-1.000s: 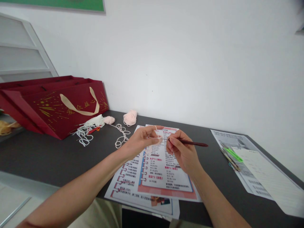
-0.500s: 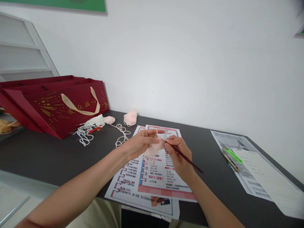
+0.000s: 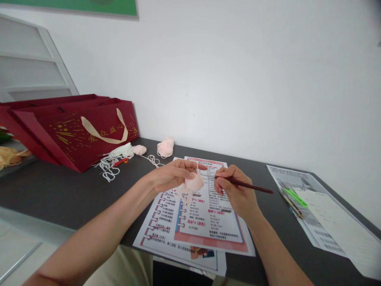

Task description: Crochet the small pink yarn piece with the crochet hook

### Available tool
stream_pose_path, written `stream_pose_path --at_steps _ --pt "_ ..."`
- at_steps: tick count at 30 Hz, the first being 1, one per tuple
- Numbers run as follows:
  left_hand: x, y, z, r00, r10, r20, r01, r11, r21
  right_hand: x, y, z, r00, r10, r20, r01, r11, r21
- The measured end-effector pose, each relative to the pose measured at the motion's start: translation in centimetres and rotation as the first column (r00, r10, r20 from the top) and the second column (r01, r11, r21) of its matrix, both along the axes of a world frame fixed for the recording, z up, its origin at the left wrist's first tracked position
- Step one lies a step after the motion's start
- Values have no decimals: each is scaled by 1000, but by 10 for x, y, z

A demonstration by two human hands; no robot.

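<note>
one wall (image 3: 253, 79), white, behind everything; one table (image 3: 89, 194), dark; one red bag (image 3: 71, 135), set at the table's left; printed sheets (image 3: 214, 232), overlapping, below both hands; left hand (image 3: 171, 174), pinching the piece (image 3: 195, 183) between thumb and fingers; right hand (image 3: 238, 195), closed on the hook (image 3: 256, 186); white yarn (image 3: 122, 151), tangled, before the bag; the piece itself, pale pink, rounded, hanging above the sheets, loose yarn beneath it; one pink ball (image 3: 165, 147), near the wall; the hook, dark-handled, its thin shaft pointing at the piece, the tip too fine to make out from here; last, one strand (image 3: 197, 168), running up to the left forefinger. handling notes, in my judgement: keep the strand lightly tensioned, pinch close to the working edge, turn the hook's throat to catch cleanly, and draw through gently without splitting the yarn.
</note>
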State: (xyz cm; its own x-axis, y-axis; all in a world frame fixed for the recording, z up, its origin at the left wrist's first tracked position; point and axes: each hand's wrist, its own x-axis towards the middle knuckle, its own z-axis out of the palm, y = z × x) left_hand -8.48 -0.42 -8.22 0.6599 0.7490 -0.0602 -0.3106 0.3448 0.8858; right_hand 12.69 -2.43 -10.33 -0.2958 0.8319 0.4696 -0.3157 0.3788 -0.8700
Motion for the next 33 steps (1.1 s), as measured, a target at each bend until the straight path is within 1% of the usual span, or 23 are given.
stream_pose_path --at_steps 4,7,10,14,17,20,21,23,27,30,33 --pt "-3 1 0 1000 -19 11 19 1000 -10 5 -1 2 998 -8 55 6 999 43" --pt "-4 1 1 999 -36 16 36 999 -28 9 -1 3 997 26 75 -29 999 37" --pt "-3 0 2 998 -60 22 60 998 -27 12 0 4 996 68 59 -68 998 4" --pt "-3 -1 4 996 -92 20 93 996 -3 9 0 8 993 120 -16 -121 989 -83" --pt "-2 -3 5 997 -74 -38 76 996 53 4 -2 13 982 158 -104 -174 970 -169" --pt "1 -6 5 992 36 -118 -13 982 188 0 -3 14 969 171 -178 -212 944 -251" --pt "2 -8 5 987 88 -133 -54 970 238 -1 -3 13 970 162 -182 -206 943 -261" --pt "5 -10 5 970 177 -165 -116 938 326 -3 -2 10 980 125 -153 -160 957 -244" --pt "10 -14 4 923 301 -239 -166 873 458 -5 -4 5 1000 -15 -14 14 994 -108" --pt "13 -15 4 901 354 -250 -194 846 498 -5 -7 4 990 -120 81 120 993 2" --pt "13 -15 5 886 384 -261 -209 831 515 -6 -10 4 974 -190 124 182 980 77"
